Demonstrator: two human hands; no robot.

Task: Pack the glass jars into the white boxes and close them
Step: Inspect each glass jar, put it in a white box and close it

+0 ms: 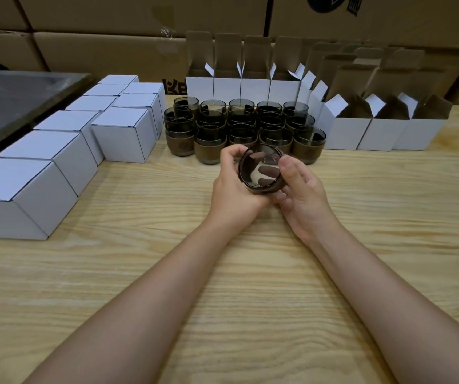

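Leftward, closed white cardboard boxes [123, 134] in rows on the pale wooden counter [139, 273]. Centrally, left hand [232, 189] curled round a smoky round glass jar [261, 173] with brown sleeve, mouth tilted camera-ward; right hand [303, 195] thumbing its rim, fingers curled underneath. Rightward, open-flapped white boxes [383, 131].

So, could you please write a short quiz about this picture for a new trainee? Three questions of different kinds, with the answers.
1. True or false: the left hand and the right hand hold the same glass jar.
2. Where do the closed white boxes stand? A) left of the group of jars B) right of it C) on top of it
3. In one word: are the white boxes right of the group open or closed?

Key: 1 true; 2 A; 3 open.
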